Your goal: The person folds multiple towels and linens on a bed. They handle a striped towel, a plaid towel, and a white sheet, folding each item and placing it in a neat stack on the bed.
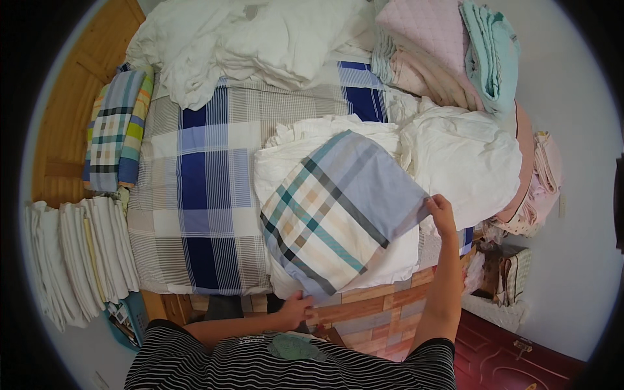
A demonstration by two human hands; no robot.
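A plaid cloth [321, 209] in pale blue, cream, teal and dark grey lies slantwise over white folded fabric [287, 156] on the bed. My right hand [440, 213] pinches its right corner between thumb and fingers, lifting that corner slightly. At the bed's front edge, my left hand [295, 311] is at the cloth's lower corner; its fingers are partly hidden, and whether they grip the fabric is unclear. Beneath everything spreads a checked bedspread [214, 195] in navy, beige and white.
White bedding [273, 44] heaps at the far side, with a white bundle [463, 161] at right. Pink quilted bedding [424, 24] and a mint folded cover [492, 58] are stacked behind. Folded plaid cloths [114, 126] and a white fabric stack [78, 258] stand left. A teal basket [129, 319] sits below.
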